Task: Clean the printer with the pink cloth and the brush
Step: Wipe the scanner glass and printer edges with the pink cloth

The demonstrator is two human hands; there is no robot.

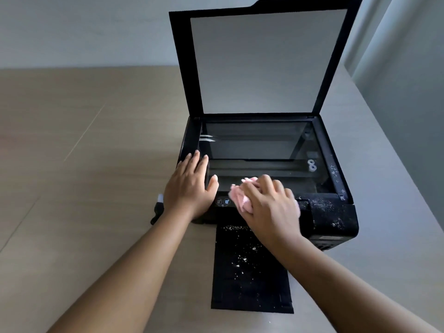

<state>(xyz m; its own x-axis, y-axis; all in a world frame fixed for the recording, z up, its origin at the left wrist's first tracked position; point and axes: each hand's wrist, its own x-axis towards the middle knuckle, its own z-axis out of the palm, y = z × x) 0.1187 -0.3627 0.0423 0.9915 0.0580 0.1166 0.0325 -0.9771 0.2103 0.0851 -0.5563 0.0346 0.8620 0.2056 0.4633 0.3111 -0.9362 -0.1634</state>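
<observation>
The printer [331,212] sits on the worktop [84,140] toward its right side, with its lid [259,58] raised upright behind the scanner glass [254,140] and its output tray [249,280] reaching forward over the worktop. The left hand [189,186] lies flat on the printer's front left corner, and just right of it the right hand [271,203] presses the cloth [240,195] onto the front edge of the glass. The brush [158,207] lies on the worktop just left of the printer, partly behind the left wrist.

Your printer [331,212] is matt black plastic, dust-speckled; its scanner glass [252,140] is glossy. Your pink cloth [240,197] looks soft, maybe fleecy; table [96,140] smooth matt.
</observation>
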